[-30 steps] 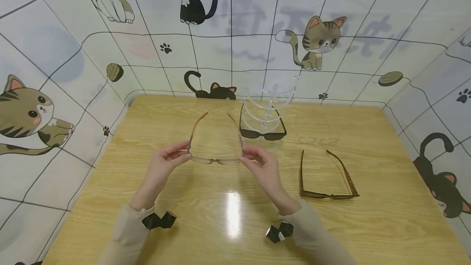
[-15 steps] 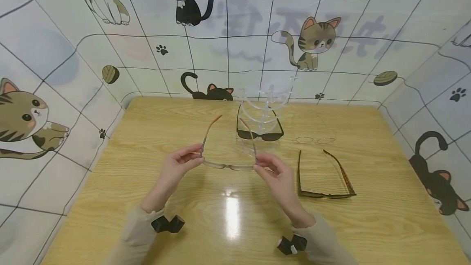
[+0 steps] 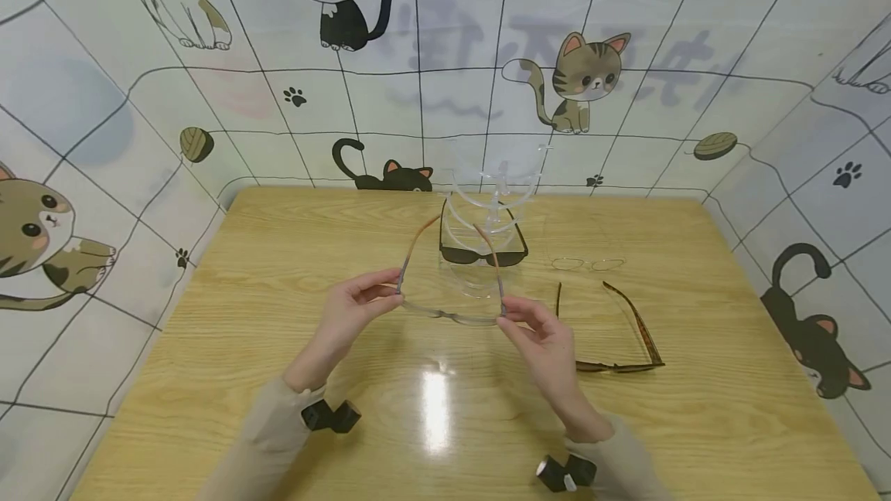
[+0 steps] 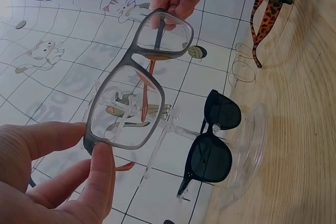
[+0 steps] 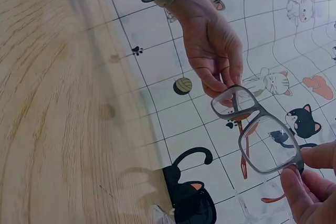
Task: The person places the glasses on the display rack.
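Note:
A pair of eyeglasses with a grey frame and orange-brown temple tips point(image 3: 452, 317) is held above the table, temples unfolded and pointing away. My left hand point(image 3: 356, 311) pinches its left hinge corner between thumb and fingers; my right hand point(image 3: 539, 335) pinches the right one. In the left wrist view the grey frame point(image 4: 126, 59) shows both clear lenses. Behind the glasses stands a clear display stand point(image 3: 496, 203) with curved arms, and black sunglasses point(image 3: 483, 257) sit low on it.
Tortoiseshell glasses point(image 3: 619, 367) lie unfolded on the wooden table point(image 3: 278, 238), right of my right hand and partly hidden by it. Thin wire-rimmed glasses point(image 3: 588, 263) lie farther back. A cat-patterned cloth wall point(image 3: 459, 91) closes off the back and sides.
Both hands have moved right with the eyeglasses, which now stand in front of the display stand. The head view has shifted slightly too. The other glasses stay where they were.

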A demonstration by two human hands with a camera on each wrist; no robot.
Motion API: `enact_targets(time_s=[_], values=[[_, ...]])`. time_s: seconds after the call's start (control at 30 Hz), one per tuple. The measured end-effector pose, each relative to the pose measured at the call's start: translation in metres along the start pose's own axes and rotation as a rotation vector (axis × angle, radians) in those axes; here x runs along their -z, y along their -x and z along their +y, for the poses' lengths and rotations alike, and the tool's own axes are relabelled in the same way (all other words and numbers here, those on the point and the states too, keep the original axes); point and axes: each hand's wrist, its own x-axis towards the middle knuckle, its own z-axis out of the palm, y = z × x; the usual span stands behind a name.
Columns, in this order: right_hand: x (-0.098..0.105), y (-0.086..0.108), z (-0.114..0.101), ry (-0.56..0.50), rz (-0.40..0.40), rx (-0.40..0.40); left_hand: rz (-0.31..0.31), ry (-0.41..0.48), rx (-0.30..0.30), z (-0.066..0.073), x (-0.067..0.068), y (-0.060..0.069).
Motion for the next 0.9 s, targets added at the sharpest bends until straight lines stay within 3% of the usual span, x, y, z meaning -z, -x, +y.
enact_targets(time_s=[0.5, 0.7, 0.9], values=[[0.026, -0.005, -0.001, 0.023, 0.027, -0.007, -0.034, 0.025, -0.025, -0.001, -0.027, -0.019], [0.036, -0.016, 0.001, 0.094, 0.023, -0.053, -0.018, 0.017, -0.018, -0.001, -0.035, -0.028], [0.047, -0.035, 0.006, 0.069, -0.019, -0.053, 0.013, 0.031, -0.016, -0.001, -0.044, -0.039]])
